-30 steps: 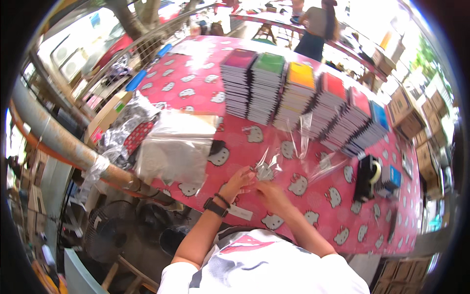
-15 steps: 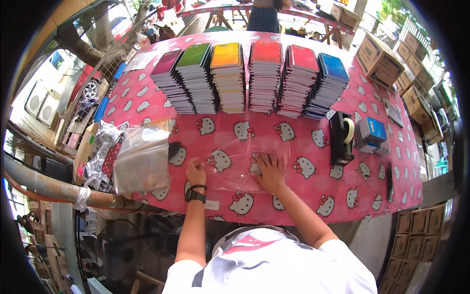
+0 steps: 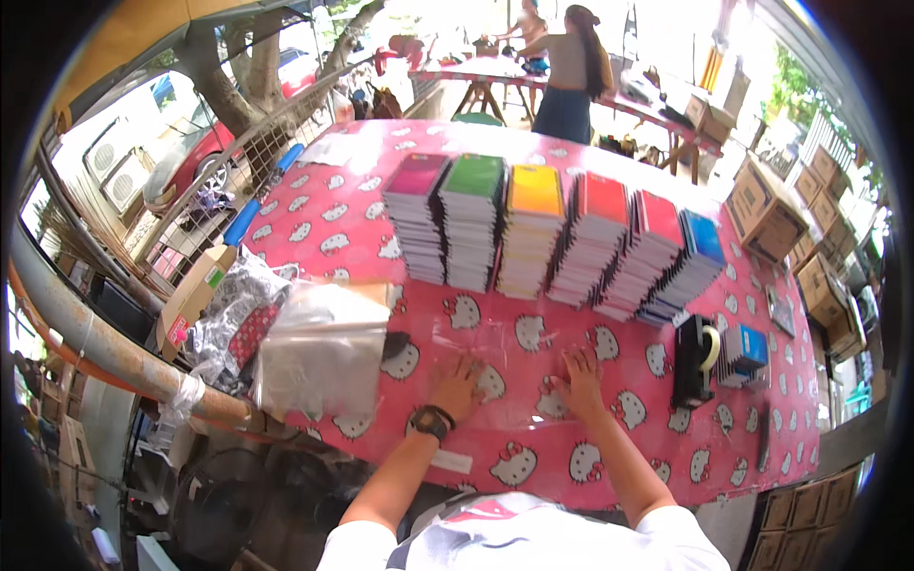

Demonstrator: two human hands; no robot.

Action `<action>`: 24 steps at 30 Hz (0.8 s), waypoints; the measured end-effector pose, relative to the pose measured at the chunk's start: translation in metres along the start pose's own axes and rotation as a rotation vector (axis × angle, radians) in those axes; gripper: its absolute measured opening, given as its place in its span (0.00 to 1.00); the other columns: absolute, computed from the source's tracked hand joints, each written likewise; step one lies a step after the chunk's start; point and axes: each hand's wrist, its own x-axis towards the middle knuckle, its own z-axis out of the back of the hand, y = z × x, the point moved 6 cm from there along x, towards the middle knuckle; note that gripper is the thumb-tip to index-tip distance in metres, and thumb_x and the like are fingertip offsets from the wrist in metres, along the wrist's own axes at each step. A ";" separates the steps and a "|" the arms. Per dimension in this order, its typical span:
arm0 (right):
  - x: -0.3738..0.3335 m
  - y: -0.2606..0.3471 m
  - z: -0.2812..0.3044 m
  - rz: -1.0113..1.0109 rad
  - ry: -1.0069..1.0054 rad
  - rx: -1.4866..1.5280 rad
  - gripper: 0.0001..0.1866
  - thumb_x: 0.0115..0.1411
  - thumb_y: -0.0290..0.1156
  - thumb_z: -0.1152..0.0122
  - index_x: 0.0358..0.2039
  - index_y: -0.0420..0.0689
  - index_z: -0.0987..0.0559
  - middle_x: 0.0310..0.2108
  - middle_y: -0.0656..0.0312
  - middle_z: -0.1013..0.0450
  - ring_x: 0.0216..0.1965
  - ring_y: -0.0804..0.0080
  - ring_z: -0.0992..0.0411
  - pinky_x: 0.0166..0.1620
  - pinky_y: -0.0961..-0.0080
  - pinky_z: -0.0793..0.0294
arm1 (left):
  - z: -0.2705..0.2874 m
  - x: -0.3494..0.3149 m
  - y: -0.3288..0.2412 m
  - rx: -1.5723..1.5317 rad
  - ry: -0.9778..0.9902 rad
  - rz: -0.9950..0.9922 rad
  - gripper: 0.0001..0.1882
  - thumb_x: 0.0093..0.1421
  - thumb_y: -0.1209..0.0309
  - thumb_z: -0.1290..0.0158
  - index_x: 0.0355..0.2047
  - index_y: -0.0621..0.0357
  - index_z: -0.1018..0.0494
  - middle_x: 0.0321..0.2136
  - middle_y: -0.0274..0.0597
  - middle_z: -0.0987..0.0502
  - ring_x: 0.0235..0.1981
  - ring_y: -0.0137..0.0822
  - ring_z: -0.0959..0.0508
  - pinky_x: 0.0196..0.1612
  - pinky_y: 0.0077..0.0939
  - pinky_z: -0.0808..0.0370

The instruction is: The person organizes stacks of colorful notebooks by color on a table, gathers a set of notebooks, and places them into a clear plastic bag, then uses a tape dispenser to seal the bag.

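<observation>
My left hand (image 3: 457, 388) rests on the pink tablecloth (image 3: 562, 471) with its fingers spread, a dark watch and bracelet at the wrist. Palm down, my right hand (image 3: 581, 383) lies a little to its right, fingers apart. Under and between them is a clear plastic bag (image 3: 519, 404), flat and hard to make out against the cloth. Beyond the hands stands a row of stacked spiral notebooks: purple (image 3: 417, 176), green (image 3: 474, 176), yellow (image 3: 535, 190), red (image 3: 602, 198), another red (image 3: 659, 221) and blue (image 3: 703, 238).
Left of my hands lies a pile of clear plastic bags (image 3: 324, 366), beside crumpled plastic (image 3: 228, 319). A black tape dispenser (image 3: 693, 366) and small blue notebooks (image 3: 745, 352) sit at the right. A carton (image 3: 764, 209) stands at the far right; two people are beyond the table.
My left hand has opened out flat onto the plastic, and my right hand still lies flat. The view has tilted up, bringing more of the background into sight.
</observation>
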 end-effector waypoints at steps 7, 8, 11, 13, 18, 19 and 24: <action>0.225 0.209 0.076 0.604 -0.252 0.327 0.14 0.45 0.23 0.46 0.36 0.43 0.28 0.37 0.58 0.31 0.41 0.60 0.35 0.45 0.66 0.34 | -0.016 0.011 -0.024 -0.321 -0.072 -0.262 0.20 0.47 0.71 0.51 0.43 0.54 0.30 0.49 0.42 0.34 0.52 0.45 0.37 0.52 0.47 0.40; 0.252 0.233 0.070 0.661 -0.241 0.282 0.14 0.46 0.26 0.47 0.36 0.43 0.28 0.38 0.59 0.32 0.44 0.61 0.36 0.46 0.67 0.35 | -0.026 0.011 -0.028 -0.396 -0.071 -0.282 0.19 0.46 0.72 0.51 0.41 0.55 0.28 0.47 0.42 0.33 0.50 0.44 0.36 0.51 0.44 0.38; 0.315 0.276 0.042 0.619 -0.179 -0.003 0.17 0.52 0.33 0.45 0.44 0.51 0.26 0.44 0.57 0.36 0.48 0.59 0.38 0.48 0.60 0.37 | -0.025 0.006 -0.040 -0.402 -0.026 -0.238 0.18 0.47 0.72 0.52 0.41 0.55 0.28 0.45 0.42 0.32 0.48 0.43 0.35 0.49 0.40 0.37; 0.344 0.279 0.010 0.524 0.164 -0.203 0.17 0.53 0.39 0.44 0.44 0.54 0.26 0.46 0.56 0.37 0.49 0.56 0.39 0.48 0.58 0.36 | -0.024 0.003 -0.036 -0.426 -0.027 -0.241 0.18 0.48 0.72 0.52 0.42 0.56 0.29 0.46 0.42 0.32 0.49 0.43 0.35 0.49 0.38 0.36; 0.364 0.280 -0.005 0.464 0.122 -0.103 0.21 0.51 0.46 0.41 0.43 0.50 0.27 0.47 0.52 0.38 0.50 0.47 0.38 0.45 0.57 0.29 | -0.013 0.004 -0.020 -0.611 -0.145 -0.198 0.21 0.45 0.71 0.48 0.43 0.59 0.31 0.42 0.48 0.31 0.46 0.47 0.33 0.48 0.38 0.35; 0.368 0.273 -0.003 0.489 0.082 -0.083 0.19 0.51 0.42 0.41 0.41 0.48 0.28 0.46 0.51 0.37 0.48 0.48 0.36 0.44 0.59 0.28 | -0.006 0.005 -0.021 -0.691 -0.176 -0.211 0.22 0.44 0.71 0.46 0.43 0.60 0.31 0.41 0.48 0.30 0.45 0.47 0.32 0.48 0.38 0.35; 0.358 0.246 0.081 0.473 -0.296 0.519 0.06 0.49 0.24 0.45 0.30 0.43 0.27 0.32 0.58 0.28 0.33 0.64 0.27 0.35 0.71 0.28 | -0.037 0.006 0.013 -1.137 -0.003 0.159 0.20 0.49 0.68 0.47 0.43 0.59 0.32 0.40 0.51 0.29 0.41 0.46 0.29 0.45 0.39 0.33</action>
